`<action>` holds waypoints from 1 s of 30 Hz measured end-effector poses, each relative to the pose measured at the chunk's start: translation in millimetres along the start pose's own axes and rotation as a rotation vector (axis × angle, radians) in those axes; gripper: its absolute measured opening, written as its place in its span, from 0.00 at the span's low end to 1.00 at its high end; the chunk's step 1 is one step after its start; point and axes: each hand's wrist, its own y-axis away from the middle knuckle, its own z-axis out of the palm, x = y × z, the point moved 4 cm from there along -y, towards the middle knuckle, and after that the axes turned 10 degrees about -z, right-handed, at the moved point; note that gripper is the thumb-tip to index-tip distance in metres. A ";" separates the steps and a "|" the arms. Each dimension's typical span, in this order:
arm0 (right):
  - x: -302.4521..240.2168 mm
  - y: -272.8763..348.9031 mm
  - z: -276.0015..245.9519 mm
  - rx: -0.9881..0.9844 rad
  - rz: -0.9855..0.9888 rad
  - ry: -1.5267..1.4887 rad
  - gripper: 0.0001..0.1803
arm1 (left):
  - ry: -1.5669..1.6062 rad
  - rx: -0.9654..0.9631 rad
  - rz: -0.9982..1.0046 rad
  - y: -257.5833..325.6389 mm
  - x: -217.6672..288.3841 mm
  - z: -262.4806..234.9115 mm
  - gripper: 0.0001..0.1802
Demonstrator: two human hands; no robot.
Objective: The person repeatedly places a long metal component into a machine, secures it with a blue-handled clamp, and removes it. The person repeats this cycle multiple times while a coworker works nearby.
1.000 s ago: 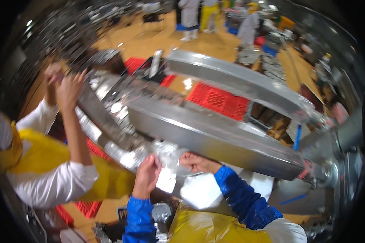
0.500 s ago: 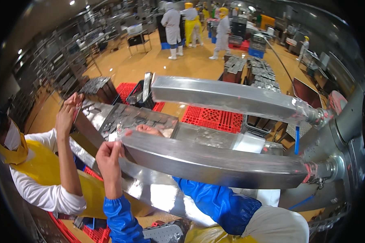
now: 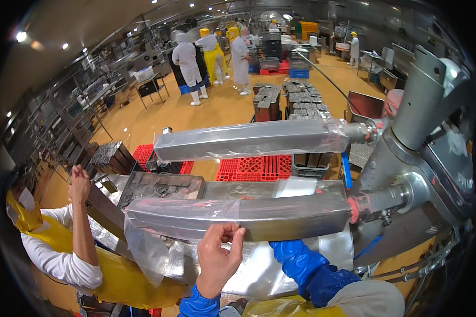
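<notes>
Two long rectangular metal arms stick out leftward from a grey machine point(image 3: 433, 153). The upper arm point(image 3: 248, 140) is fully sleeved in a clear plastic bag. On the lower arm point(image 3: 296, 216), a clear plastic bag point(image 3: 180, 214) covers the left half, and its loose end hangs down at the left. My left hand point(image 3: 217, 259) pinches the bag's edge against the underside of the lower arm. My right forearm in a blue sleeve point(image 3: 301, 264) rises behind that arm. The right hand itself is hidden there, apart from what looks like a fingertip above the arm.
A co-worker in a yellow apron point(image 3: 111, 274) stands at my left, one hand point(image 3: 79, 177) raised on a metal chute point(image 3: 158, 185). Red pallets point(image 3: 254, 166) and stacked metal moulds point(image 3: 301, 100) lie beyond. Several people in white coats stand far back.
My left hand has slid to the right along the lower arm, drawing the bag further over it. The view has tilted up, showing more of the hall.
</notes>
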 end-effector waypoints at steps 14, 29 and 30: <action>-64.7 386.5 -166.3 0.478 0.435 0.521 0.15 | 0.084 0.095 0.056 57.0 42.6 98.0 0.05; -178.2 479.3 -164.4 0.599 -0.026 0.658 0.14 | 0.240 -0.180 0.184 147.8 128.7 280.7 0.06; -178.6 487.9 -163.7 0.618 -0.025 0.671 0.14 | 0.242 -0.181 0.180 149.1 118.4 279.0 0.07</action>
